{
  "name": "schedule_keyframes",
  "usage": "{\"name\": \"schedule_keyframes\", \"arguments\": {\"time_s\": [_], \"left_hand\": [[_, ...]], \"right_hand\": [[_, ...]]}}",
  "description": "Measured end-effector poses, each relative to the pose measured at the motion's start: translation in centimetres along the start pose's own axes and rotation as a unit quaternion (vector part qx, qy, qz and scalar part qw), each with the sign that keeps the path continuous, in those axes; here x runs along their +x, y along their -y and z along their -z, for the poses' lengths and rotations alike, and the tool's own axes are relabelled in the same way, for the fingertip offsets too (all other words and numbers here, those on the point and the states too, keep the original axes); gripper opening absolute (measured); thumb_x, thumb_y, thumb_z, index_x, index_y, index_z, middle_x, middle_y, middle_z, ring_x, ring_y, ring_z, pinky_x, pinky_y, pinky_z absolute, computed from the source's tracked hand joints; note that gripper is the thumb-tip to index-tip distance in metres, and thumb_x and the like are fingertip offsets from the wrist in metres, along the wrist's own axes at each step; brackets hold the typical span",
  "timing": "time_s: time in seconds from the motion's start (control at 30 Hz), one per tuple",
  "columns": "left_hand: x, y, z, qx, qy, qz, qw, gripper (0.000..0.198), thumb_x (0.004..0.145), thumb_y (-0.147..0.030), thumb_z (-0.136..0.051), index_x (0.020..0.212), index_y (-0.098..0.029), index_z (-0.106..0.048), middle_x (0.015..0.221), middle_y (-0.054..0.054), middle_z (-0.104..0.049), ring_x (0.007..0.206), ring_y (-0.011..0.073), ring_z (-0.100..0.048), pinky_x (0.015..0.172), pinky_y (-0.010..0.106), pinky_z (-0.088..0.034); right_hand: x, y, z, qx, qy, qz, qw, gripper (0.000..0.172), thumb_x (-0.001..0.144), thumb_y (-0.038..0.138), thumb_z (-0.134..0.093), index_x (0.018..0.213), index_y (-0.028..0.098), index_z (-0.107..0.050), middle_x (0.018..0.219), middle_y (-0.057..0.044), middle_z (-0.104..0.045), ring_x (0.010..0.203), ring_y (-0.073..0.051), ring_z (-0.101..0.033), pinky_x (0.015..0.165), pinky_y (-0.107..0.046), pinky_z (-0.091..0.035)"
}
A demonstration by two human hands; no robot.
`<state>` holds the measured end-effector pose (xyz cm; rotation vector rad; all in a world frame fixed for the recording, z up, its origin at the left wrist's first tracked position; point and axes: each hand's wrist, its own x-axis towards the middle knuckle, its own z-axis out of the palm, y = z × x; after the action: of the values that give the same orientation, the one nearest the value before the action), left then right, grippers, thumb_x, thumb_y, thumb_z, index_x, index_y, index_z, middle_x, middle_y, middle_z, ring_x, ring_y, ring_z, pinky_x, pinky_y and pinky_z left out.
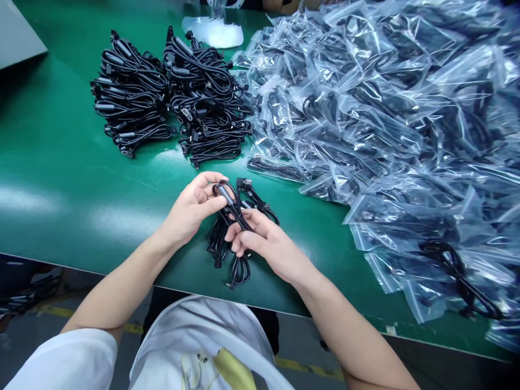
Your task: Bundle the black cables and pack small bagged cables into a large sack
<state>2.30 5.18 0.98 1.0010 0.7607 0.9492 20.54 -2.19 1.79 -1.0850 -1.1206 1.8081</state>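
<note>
Between my two hands is a coiled black cable (228,196) with a grey barrel-shaped part on it. My left hand (200,203) pinches its upper loop between thumb and fingers. Lower on the same bundle, my right hand (264,235) is closed round the cable. Beneath and around my hands, several more coiled black cables (240,271) lie on the green tabletop (122,216). One of them shows a plug (244,184) just above my right hand. My fingers hide part of the held cable.
Two stacks of bundled black cables (134,92) lie at the back left. A large heap of clear bags (365,119) with cables inside covers the right side. On that heap rests a loose black cable (459,276). Empty-looking clear bags (213,33) lie at the back.
</note>
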Motion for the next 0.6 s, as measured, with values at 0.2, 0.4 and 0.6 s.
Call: {"name": "schedule_keyframes", "arguments": {"time_s": [0.2,0.4,0.6], "left_hand": [[-0.51,0.22,-0.04,0.062,0.025,-0.023,0.998,0.037,0.081,-0.04,-0.079,0.113,-0.025,-0.067,0.106,0.004,-0.07,0.096,0.0161,-0.066,0.086,0.026,-0.053],[-0.53,-0.2,-0.29,0.064,0.003,-0.017,0.998,0.025,0.081,-0.04,-0.079,0.097,-0.022,-0.073,0.095,0.003,-0.072,0.087,0.0156,-0.066,0.081,0.026,-0.052],[-0.4,-0.48,-0.45,0.023,0.003,0.019,1.0,0.029,0.075,-0.041,-0.084,0.094,-0.021,-0.073,0.086,0.002,-0.071,0.079,0.0148,-0.065,0.078,0.027,-0.052]], "right_hand": [[0.0,0.3,-0.03,0.102,0.065,-0.066,0.99,0.031,0.088,0.045,-0.069,0.096,0.015,-0.064,0.064,0.004,-0.059,0.047,-0.007,-0.052,0.043,-0.018,-0.041],[-0.17,-0.2,-0.34,0.076,0.058,-0.072,0.993,0.031,0.086,0.045,-0.07,0.093,0.016,-0.063,0.06,0.005,-0.06,0.042,-0.006,-0.049,0.041,-0.018,-0.039],[-0.15,0.2,-0.6,0.029,0.033,-0.049,0.998,0.026,0.084,0.041,-0.073,0.088,0.017,-0.063,0.063,0.003,-0.063,0.052,-0.007,-0.052,0.054,-0.021,-0.043]]}}
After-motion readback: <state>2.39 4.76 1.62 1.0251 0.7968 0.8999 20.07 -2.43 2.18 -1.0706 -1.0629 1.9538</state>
